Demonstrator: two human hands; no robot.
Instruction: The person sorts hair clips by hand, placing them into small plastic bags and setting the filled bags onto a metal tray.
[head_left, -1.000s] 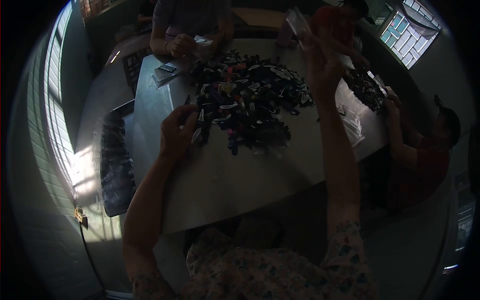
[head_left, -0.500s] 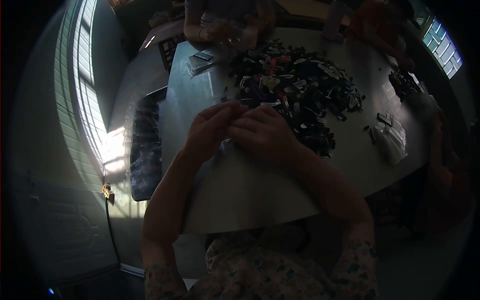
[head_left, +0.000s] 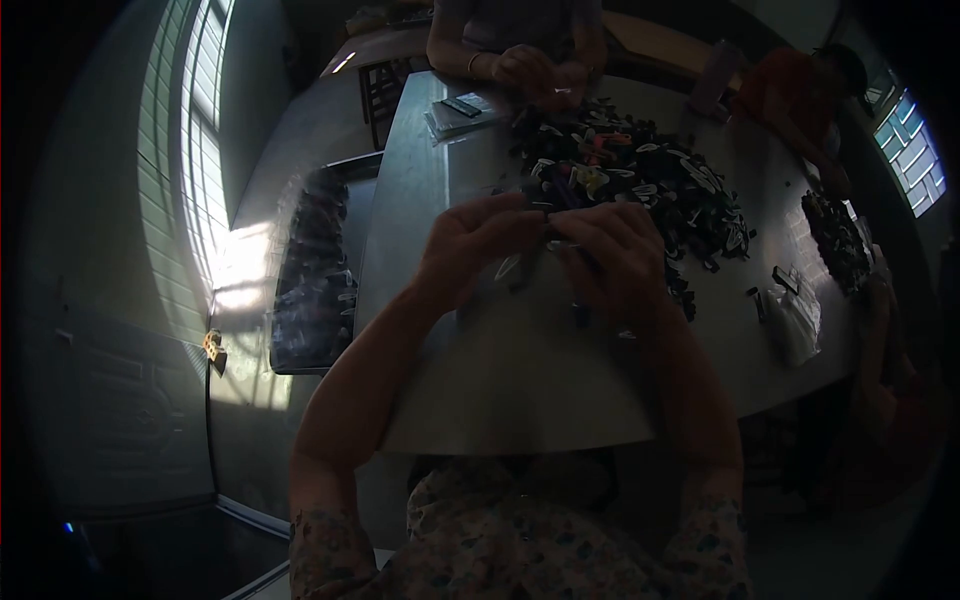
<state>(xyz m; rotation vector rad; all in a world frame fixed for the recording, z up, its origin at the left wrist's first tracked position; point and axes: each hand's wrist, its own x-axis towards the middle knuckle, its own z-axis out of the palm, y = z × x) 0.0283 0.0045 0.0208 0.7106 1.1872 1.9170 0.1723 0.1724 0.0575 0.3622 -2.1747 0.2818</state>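
My left hand [head_left: 482, 240] and my right hand [head_left: 618, 258] are close together above the near part of the white table [head_left: 520, 400]. The thumb and fingers of both are pinched around something small and dark between the fingertips, too dim to name. Just behind them spreads a large heap of small black pieces [head_left: 690, 200], many with pale loops, with a few red, yellow and purple ones among them. A pale loop-shaped piece [head_left: 508, 268] lies on the table below my left fingers.
A dark tray [head_left: 368, 168] packed with dark items stands left of the table. Clear plastic bags [head_left: 462, 122] lie at the far left, and another clear bag [head_left: 800, 335] at the right. A person [head_left: 520, 65] handles something across the table; others sit at the right.
The view has shifted, so the table sits further right. My hands have moved slightly apart, and the fingertips with the small dark thing now show between them. A pale loop shows below.
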